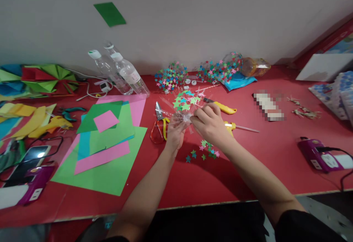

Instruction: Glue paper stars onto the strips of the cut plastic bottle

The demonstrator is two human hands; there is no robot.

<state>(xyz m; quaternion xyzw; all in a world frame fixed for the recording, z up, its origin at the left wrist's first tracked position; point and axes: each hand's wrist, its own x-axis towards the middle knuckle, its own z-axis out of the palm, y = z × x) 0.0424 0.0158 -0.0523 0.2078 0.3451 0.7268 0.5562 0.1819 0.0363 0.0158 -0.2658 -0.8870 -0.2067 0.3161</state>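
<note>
My left hand (175, 132) is closed around the base of a bunch of clear plastic strips with paper stars (185, 101) in green, blue and pink at the tips. The strips fan out away from me. My right hand (210, 122) pinches the whitish base of the same bunch from the right, and its fingertips are partly hidden. Red-and-yellow-handled scissors (157, 132) lie by my left hand. Beyond my right hand is a yellow utility knife (226, 108). A yellow tool with a thin pale rod (246, 128) is partly covered by that hand. Loose paper stars (204, 153) lie between my forearms.
Coloured paper sheets (110, 139) are stacked at left, with clear bottles (129, 75) behind. Two more star bunches (171, 76) (220, 69) stand along the wall near a blue packet (239, 83). Purple power adapters (317, 157) (37, 183) with cables sit at both sides.
</note>
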